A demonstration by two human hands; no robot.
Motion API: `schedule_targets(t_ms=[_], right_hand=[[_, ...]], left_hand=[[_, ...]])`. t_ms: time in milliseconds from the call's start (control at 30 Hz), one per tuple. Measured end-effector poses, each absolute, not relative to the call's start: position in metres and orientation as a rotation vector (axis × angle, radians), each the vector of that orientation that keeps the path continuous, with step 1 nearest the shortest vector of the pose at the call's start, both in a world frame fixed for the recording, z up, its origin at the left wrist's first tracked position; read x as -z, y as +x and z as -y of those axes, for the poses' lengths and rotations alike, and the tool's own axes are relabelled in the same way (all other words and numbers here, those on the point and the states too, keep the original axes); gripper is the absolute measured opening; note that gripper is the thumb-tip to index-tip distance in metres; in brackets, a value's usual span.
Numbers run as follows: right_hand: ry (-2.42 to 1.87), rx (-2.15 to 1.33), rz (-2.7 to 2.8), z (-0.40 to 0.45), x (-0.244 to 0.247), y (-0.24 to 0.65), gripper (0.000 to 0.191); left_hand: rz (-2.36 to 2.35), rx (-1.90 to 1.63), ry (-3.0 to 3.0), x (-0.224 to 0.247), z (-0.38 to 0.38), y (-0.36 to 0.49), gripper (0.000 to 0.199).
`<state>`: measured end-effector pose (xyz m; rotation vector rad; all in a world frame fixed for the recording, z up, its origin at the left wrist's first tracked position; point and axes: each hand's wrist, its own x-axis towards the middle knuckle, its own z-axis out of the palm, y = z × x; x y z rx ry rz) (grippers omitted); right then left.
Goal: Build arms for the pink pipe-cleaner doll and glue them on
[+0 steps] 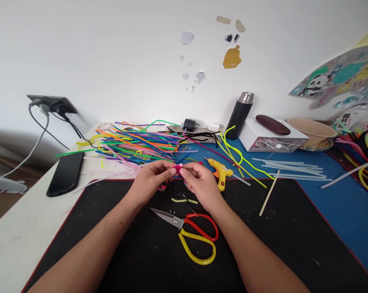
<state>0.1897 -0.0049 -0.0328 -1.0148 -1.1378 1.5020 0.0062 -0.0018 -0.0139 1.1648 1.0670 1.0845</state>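
A small dark pink fuzzy piece (178, 169) is pinched between the fingertips of both hands, above the far edge of the black mat (135, 252). My left hand (153, 177) grips it from the left, and my right hand (200, 181) from the right. Below the hands lie a short pale yellow strip (184, 200) and scissors (179, 221) with one red and one yellow handle, blades to the left. Just beyond my right hand rests a yellow glue gun (222, 173). The fingers partly hide the pink piece.
Many coloured pipe cleaners (141, 142) are heaped behind the hands. A phone (65, 174) lies left. To the right are a wooden stick (269, 193), glue sticks (293, 169), a black flask (239, 116), a white box (257, 140) and a bowl (313, 128).
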Motion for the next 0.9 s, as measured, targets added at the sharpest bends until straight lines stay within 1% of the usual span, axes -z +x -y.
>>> schedule_targets(t_ms=[167,367,500,600,700,800,900], right_hand=[[-1.006,-1.504,1.164,0.006,0.032,0.19,0.034],[-1.032,-1.489,1.218,0.005,0.032,0.191,0.033],[-1.147,-1.265,1.472,0.008,0.026,0.195,0.026],[-1.278,-1.05,1.83,0.015,0.015,0.197,0.015],[-1.389,-0.863,2.243,0.023,0.004,0.197,0.01],[-1.435,-0.717,2.492,0.029,-0.002,0.195,0.007],[-1.499,-0.643,2.586,0.032,-0.003,0.195,0.008]], left_hand=[[-1.074,-1.088,1.177,0.013,0.002,0.005,0.035],[-1.07,-1.099,1.193,0.011,0.0,0.004,0.032],[-1.088,-1.21,1.162,0.012,-0.005,-0.001,0.029],[-1.079,-1.274,1.141,0.014,-0.009,-0.005,0.027],[-1.073,-1.284,1.151,0.016,-0.01,-0.006,0.025],[-1.076,-1.285,1.15,0.015,-0.009,-0.006,0.025],[-1.092,-1.278,1.148,0.012,-0.009,-0.004,0.029]])
